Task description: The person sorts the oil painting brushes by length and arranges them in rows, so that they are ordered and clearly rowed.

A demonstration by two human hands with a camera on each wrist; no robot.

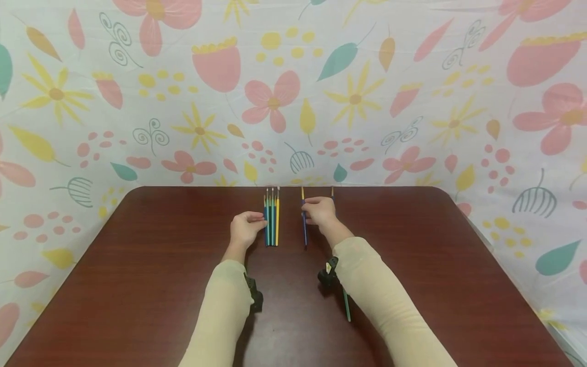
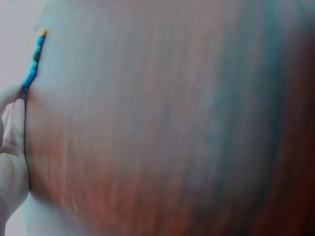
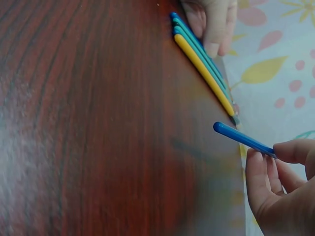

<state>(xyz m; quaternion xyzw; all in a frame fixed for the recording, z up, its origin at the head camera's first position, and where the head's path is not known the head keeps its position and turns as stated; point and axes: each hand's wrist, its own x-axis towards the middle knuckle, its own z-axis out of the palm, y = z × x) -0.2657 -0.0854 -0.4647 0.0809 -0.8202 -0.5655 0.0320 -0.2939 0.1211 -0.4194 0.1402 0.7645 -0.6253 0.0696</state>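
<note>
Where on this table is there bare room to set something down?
Widest: the table from the left sleeve to its left edge, and from the right sleeve to its right edge. A smaller patch lies between the sleeves, nearer than the brush row. Crowded: the far middle, with left hand, row, right hand and held blue brush. A green handle shows by the right sleeve.

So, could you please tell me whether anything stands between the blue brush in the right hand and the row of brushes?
Nothing visible does: only tabletop shows between the blue brush in the right hand and the yellow brush on the row's nearer side.
</note>
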